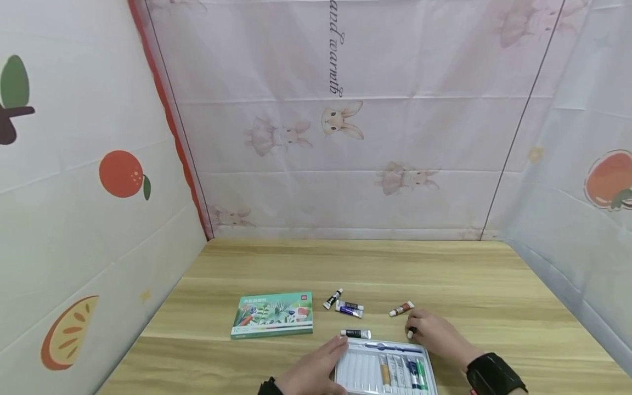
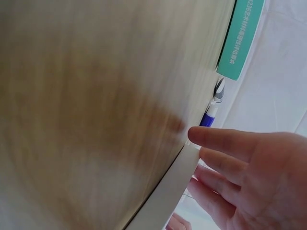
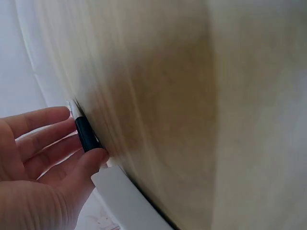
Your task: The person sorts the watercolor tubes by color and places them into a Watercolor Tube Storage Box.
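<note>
A white plastic tray (image 1: 360, 370) lies at the table's front, with several paint tubes (image 1: 395, 373) in its right-hand slots and a thin brush (image 1: 390, 347) along its far edge. My left hand (image 1: 318, 365) rests on the tray's left side; in the left wrist view its fingers lie nearly straight against the white wall. Just beyond the tray's far right corner, my right hand (image 1: 439, 337) pinches a dark paint tube (image 3: 86, 133) between thumb and fingers, close to the table. Part of that tube is hidden by the fingers in the head view.
A green paint box (image 1: 272, 314) lies left of the tray. Loose tubes are scattered beyond the tray: a black one (image 1: 333, 298), a purple one (image 1: 349, 311), another dark one (image 1: 356, 333) and a reddish-brown one (image 1: 401, 309). Printed cloth hangs around the wooden table (image 1: 247, 263).
</note>
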Demonstrator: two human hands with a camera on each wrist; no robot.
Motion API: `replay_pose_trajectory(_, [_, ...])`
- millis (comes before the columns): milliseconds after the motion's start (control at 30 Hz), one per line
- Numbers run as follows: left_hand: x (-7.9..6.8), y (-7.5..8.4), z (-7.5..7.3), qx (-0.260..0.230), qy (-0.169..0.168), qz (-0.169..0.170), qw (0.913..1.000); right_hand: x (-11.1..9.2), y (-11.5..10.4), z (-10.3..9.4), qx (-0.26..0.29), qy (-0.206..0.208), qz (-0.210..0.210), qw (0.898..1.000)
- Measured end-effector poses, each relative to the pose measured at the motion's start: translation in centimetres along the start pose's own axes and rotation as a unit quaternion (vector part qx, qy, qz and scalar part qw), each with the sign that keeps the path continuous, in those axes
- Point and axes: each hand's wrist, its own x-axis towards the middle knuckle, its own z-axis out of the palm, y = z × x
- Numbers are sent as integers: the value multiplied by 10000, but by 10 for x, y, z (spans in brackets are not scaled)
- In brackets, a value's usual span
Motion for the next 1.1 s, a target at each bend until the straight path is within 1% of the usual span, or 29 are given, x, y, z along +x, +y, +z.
replay_pose_trajectory(67, [0,0,1,54,33,7,10000,0,-1,0,-54,-5,-46,10000])
replay_pose_trajectory(233, [1,0,1,180,87,1,9998,0,-1,-1,-106,-140,-4,9998])
replay_pose_trajectory(300, [1,0,1,176,56,-23,9998,1,-1,-2,-110,-220,12,9997])
replay_pose_trajectory(433, [1,1,0,16,-38,-68,10000,1,-3,-4,-137,-297,50,9995])
replay_pose_trajectory(533, [1,1,-1,-131,-87,-71,9999,2,-6,-7,-143,-185,18,9997])
replay_pose_trajectory(733, [1,0,-1,-139,-64,-46,9999,7,-22,-15,-28,199,-391,9990])
replay_pose_trajectory(933, [1,0,0,-110,-53,-46,9999,12,-42,-22,61,270,-686,9973])
replay_pose_trajectory(1033, [1,0,0,-125,-81,-88,9999,13,-51,-22,138,432,-891,9950])
replay_pose_trajectory(1100, [2,0,0,-135,-92,-115,9998,13,-58,-22,249,447,-976,9939])
